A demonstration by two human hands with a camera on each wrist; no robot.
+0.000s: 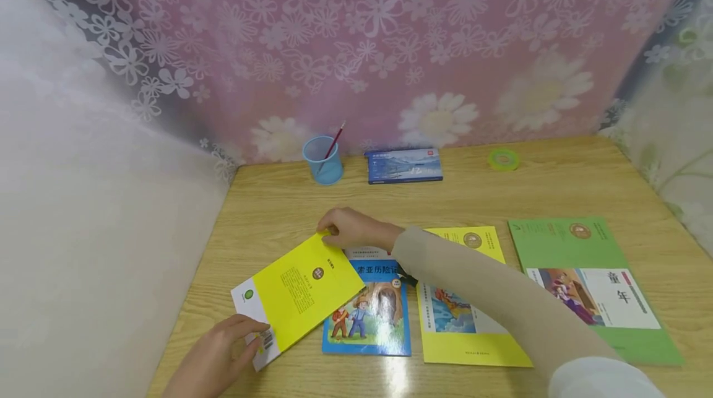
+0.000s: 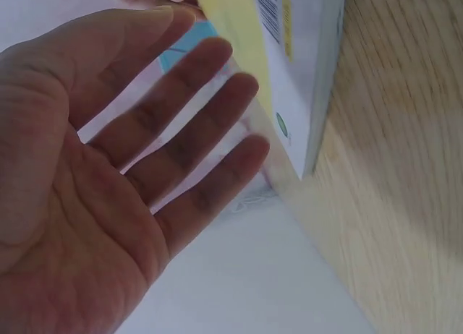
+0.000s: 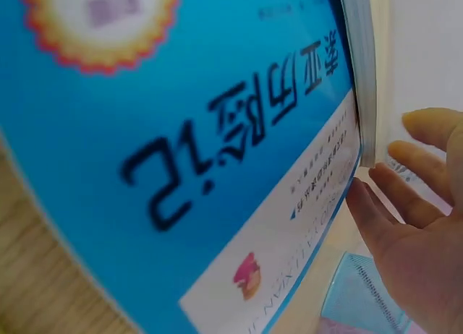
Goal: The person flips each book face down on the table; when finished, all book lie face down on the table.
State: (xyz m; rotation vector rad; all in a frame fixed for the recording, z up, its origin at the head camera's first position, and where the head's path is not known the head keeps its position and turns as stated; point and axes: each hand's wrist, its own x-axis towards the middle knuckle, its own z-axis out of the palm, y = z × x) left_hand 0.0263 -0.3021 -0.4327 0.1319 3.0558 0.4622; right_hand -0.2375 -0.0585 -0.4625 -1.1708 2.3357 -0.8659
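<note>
Head view first: the yellow book (image 1: pixel 301 289) lies back cover up on the wooden table (image 1: pixel 557 194), turned at an angle, with its right edge overlapping the blue book (image 1: pixel 370 311). The right hand (image 1: pixel 351 229) reaches across and its fingertips pinch the far corner of the yellow one, while the left hand (image 1: pixel 220 358) rests straight fingers on the near corner, right by the barcode. Further right of both hands are another yellow book (image 1: pixel 473 324) and a green book (image 1: pixel 590 286), flat and side by side. Well beyond the right fingers there's a blue pen cup (image 1: pixel 323 160) with just one red pen (image 1: pixel 333 143) in it, plus a blue box (image 1: pixel 405 166) and a green tape roll (image 1: pixel 504 159).

Left wrist view: the palm is spread, fingers (image 2: pixel 195 117) straight and relaxed, and the barcode corner of the yellow book (image 2: pixel 289 59) sits just past the fingertips. Can't tell here if they actually touch it.

Right wrist view: mostly the blue book's (image 3: pixel 181 131) cover. The fingers (image 3: pixel 405 197) look only loosely bent against a page edge, and the pinch itself is hidden.

My take: thin paperback, light, bendy, glossy cover, so probably a bit slippery. I'd hold it by two opposite corners or along the spine, since one corner alone would let it flop.
</note>
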